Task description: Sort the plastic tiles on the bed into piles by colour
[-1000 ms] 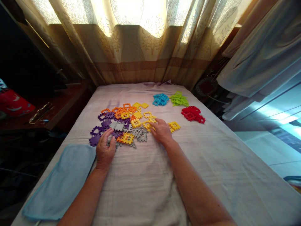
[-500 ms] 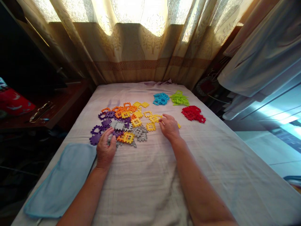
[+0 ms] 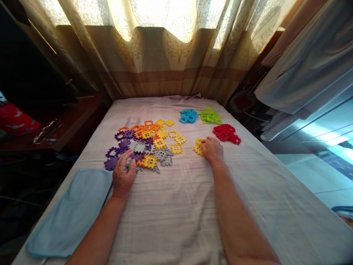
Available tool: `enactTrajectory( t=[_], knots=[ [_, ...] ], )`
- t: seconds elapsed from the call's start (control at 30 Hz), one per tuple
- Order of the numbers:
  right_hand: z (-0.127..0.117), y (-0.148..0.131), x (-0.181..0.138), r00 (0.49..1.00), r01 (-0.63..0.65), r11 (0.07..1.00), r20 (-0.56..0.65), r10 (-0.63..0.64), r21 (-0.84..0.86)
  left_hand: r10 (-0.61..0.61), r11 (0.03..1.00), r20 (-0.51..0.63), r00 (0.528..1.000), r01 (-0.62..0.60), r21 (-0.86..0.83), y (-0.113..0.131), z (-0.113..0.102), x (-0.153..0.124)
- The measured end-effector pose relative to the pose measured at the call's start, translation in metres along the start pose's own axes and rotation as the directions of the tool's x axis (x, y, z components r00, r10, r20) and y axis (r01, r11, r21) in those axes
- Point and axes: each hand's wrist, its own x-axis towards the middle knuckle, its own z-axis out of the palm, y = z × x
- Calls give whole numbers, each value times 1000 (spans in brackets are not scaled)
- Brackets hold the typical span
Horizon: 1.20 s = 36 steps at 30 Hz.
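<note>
Yellow pieces (image 3: pixel 198 148), perhaps a red container (image 3: pixel 17 119)

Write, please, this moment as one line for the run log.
right hand: at small yellow pile | left hand: by mixed-colour pieces | apart: blue pile, green pile, red pile

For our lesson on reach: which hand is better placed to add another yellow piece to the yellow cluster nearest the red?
Probably the right hand: its fingers are at that yellow cluster, with loose yellow squares nearby. The left hand is farther off, beside purple pieces.
</note>
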Motion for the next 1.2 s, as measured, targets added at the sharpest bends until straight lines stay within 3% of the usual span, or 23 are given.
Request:
enactTrajectory(
  t=[0.17,0.3,0.4,0.7,0.9,1.03,1.2],
  knots=[
    [-4,-27,-8,977,212,972,-3,-212,104,23,1000,-2,1000,-23,0,-1,0,0],
    [-4,-57,-22,886,418,894,144,-440,160,26,1000,-5,1000,-26,-4,-2,0,0],
    [-1,-69,-30,846,477,871,206,-492,122,21,1000,2,1000,-21,-6,-2,0,0],
    [-8,-71,-28,848,475,879,246,-468,36,27,1000,-14,1000,-27,11,-6,1,-2],
    [-20,-41,-10,983,163,981,65,-171,107,19,1000,-5,1000,-19,8,-5,1,-1],
    [-17,-18,-1,998,17,993,61,-24,113,20,1000,3,1000,-20,7,-4,0,-1],
    [-17,-12,-1,997,-19,998,80,14,56,28,1000,10,1000,-28,3,-5,0,-1]
  ],
)
